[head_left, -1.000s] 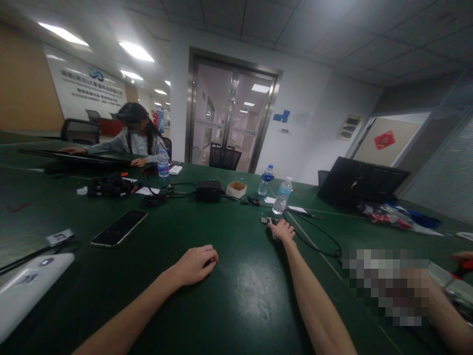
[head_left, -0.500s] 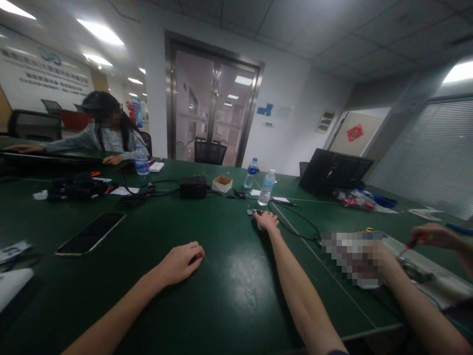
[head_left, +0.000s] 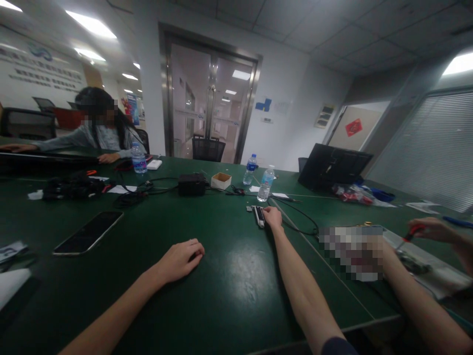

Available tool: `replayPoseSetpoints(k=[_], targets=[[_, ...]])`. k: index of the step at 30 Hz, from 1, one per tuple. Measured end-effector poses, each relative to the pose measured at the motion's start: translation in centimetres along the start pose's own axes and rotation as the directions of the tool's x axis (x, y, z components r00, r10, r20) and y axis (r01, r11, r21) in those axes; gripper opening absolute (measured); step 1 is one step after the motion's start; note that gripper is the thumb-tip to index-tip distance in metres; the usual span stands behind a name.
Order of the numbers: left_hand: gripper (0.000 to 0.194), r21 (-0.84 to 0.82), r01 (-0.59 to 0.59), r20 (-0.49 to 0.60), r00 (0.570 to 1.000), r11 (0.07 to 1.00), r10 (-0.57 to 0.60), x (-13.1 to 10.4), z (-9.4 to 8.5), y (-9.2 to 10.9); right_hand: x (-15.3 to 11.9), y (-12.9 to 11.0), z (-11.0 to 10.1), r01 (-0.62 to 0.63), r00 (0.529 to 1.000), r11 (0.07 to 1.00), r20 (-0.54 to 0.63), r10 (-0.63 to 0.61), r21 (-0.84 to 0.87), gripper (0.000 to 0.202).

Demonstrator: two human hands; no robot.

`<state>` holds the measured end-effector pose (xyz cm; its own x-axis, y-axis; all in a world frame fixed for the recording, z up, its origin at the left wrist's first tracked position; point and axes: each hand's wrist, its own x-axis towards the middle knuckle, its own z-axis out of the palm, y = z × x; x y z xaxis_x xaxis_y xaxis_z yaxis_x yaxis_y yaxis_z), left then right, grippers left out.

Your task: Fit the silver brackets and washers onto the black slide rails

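My right hand reaches out across the green table, its fingers curled in against the right edge of a small oblong black-and-white object. That object lies on the tabletop; its exact kind is unclear. A tiny grey piece lies just left of its far end. Nearer to me, my left hand rests on the table with loosely bent fingers, thumb apart, and nothing visible in it.
Behind my right hand stand two water bottles. Further left are an open small box, a black box with cables, and a phone. At right, a co-worker's hand holds a red screwdriver over a circuit board.
My right hand has moved from over the black-and-white object to its right side, uncovering it, and its fingers have drawn together. My left hand stays in place. The view has shifted slightly.
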<state>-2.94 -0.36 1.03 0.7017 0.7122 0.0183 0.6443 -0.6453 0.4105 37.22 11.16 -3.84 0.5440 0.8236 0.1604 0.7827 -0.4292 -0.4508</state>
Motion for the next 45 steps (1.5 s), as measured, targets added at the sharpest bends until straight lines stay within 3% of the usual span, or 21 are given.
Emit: replayPoseSetpoints(k=[11,30,45], targets=[[0.018,0.046,-0.006,-0.042,0.999,0.999,0.008,-0.3,-0.1,0.8,0.6,0.3,0.0,0.057,0.998,0.998,0.011,-0.057,-0.008,0.024],[0.018,0.014,0.001,-0.021,1.0,1.0,0.0,-0.4,-0.2,0.6,0.9,1.6,-0.9,-0.161,0.987,0.987,0.006,0.161,-0.021,0.027],[0.018,0.022,0.0,-0.028,1.0,1.0,0.001,-0.3,-0.1,0.5,0.2,1.5,-1.2,-0.197,0.979,0.98,-0.038,0.198,0.027,0.029]])
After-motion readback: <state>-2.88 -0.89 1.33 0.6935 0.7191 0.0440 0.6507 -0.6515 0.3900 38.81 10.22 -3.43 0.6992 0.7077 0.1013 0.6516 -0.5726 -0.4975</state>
